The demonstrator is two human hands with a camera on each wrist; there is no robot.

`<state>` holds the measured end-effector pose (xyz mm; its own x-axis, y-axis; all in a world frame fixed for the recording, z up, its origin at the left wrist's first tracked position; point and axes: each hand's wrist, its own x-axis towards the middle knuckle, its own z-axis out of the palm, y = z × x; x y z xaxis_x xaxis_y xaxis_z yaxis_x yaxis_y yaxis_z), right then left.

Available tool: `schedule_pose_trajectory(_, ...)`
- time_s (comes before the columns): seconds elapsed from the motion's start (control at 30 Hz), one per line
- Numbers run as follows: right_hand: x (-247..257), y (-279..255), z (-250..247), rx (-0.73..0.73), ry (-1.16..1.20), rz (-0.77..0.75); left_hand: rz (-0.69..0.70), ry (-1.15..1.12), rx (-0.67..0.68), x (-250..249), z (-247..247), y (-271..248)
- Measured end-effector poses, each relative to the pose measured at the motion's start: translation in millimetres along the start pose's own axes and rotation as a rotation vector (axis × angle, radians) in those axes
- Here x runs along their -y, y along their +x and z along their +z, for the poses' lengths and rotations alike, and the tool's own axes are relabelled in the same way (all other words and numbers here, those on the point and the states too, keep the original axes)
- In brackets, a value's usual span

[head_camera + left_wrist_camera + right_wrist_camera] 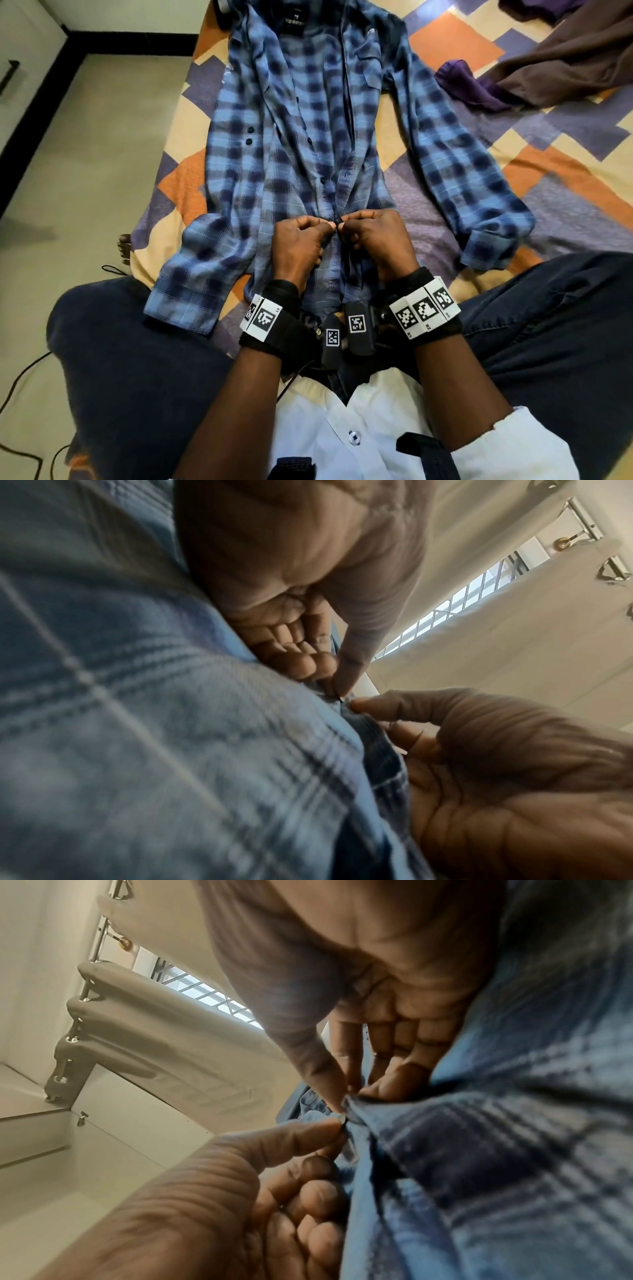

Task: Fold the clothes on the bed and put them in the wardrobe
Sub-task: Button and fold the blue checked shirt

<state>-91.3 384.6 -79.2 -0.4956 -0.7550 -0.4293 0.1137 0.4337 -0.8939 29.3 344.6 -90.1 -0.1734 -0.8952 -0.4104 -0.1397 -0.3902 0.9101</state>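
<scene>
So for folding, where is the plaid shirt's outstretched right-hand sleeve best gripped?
Probably at the cuff of the plaid shirt, coming from the person's right: that sleeve lies flat and angled outward on the bedspread, its cuff free, while both hands pinch the front placket.

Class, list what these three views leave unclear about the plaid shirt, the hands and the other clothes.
- Head view: the left hand and right hand cover the plaid shirt front where they pinch it; whether a button is fastened cannot be told.
- Head view: the brown garment is cut off by the edge.
- Wrist views: the nearest cloth is blurred.
</scene>
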Motion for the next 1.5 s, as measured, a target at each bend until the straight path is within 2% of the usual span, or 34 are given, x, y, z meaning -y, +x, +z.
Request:
schedule_pose_trajectory(0.27, -0.1, 0.3, -0.9, 0.007, 0.03, -0.004, 0.038, -0.005, -0.01, 6.0, 2.4, 2.7)
schedule_pose_trajectory(0.4, -4.6, 3.0, 3.8, -0.012, -0.086, -0.032, 0.01, -0.01, -0.014, 6.8, 2.2, 4.5)
schedule_pose_trajectory(0.63, -4.7, -0.2, 10.1, -0.102, -0.407, -0.199, 0.03, -0.055, 0.009, 4.7, 3.1, 1.0)
schedule_pose_trajectory(0.73, -5.6, 0.8, 9.2, -0.085, -0.444, -0.229, 0.033, -0.041, 0.022, 5.6, 2.0, 2.1)
schedule_pose_trajectory(0.97, -0.4, -1.9, -1.0, 0.004, -0.464, -0.187, 0.059, 0.029, 0.024, 7.2, 1.9, -0.8)
schedule_pose_trajectory(1.07, 3.0, -4.2, -0.7, -0.002, -0.469, -0.194, 0.093, 0.066, 0.04, 6.4, 2.4, -5.6)
schedule_pose_trajectory(1.2, 8.2, -8.8, 4.6, -0.06, -0.617, -0.255, 0.109, 0.104, 0.062, 2.7, 2.7, -9.1)
schedule_pose_trajectory(1.27, 8.0, -10.3, 6.9, -0.096, -0.613, -0.268, 0.099, 0.138, 0.05, 1.8, 4.6, -6.4)
schedule_pose_trajectory(1.4, 10.0, -8.3, 2.4, -0.113, -0.573, -0.258, 0.073, 0.311, -0.067, 6.8, 1.0, -2.3)
schedule_pose_trajectory(1.5, 5.3, -3.8, -0.5, -0.028, -0.449, -0.147, 0.044, 0.183, -0.038, 6.5, 2.5, -6.4)
